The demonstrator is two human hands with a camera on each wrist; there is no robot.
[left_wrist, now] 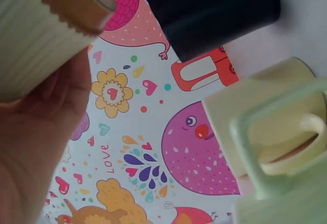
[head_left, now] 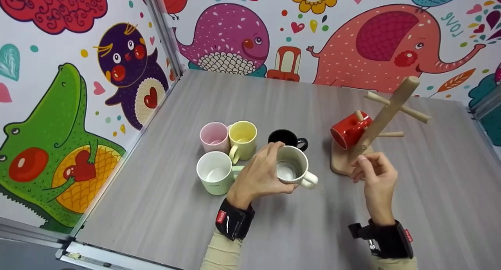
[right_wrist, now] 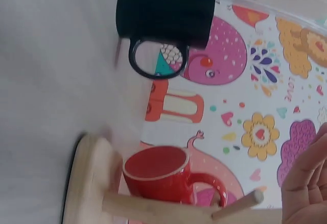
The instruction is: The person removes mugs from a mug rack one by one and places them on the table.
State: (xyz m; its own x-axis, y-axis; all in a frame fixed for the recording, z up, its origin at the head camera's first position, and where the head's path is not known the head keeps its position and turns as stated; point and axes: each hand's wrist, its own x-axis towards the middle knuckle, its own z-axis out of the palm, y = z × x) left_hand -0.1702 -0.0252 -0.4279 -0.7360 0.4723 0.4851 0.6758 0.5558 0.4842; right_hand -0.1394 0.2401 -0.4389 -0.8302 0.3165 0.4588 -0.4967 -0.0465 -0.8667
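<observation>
My left hand point(head_left: 260, 176) grips a ribbed cream mug point(head_left: 291, 164) around its body, lifted above the table, its handle pointing right. The left wrist view shows that mug point(left_wrist: 46, 35) close up, with part of the left hand point(left_wrist: 46, 132) under it. Just behind it stands a black mug point(head_left: 283, 136), partly hidden. My right hand point(head_left: 377, 180) has loosely curled fingers in front of the lower post of a wooden mug tree point(head_left: 385, 115); contact with the post is unclear. A red mug point(head_left: 346, 133) hangs tilted on a low peg of the tree.
A pink mug point(head_left: 214, 139), a yellow mug point(head_left: 243, 139) and a white mug with a pale green handle point(head_left: 215, 174) stand grouped left of my left hand. Illustrated panels point(head_left: 242, 35) border the grey table point(head_left: 156, 207) at the back and left. The tree's upper pegs stick outward.
</observation>
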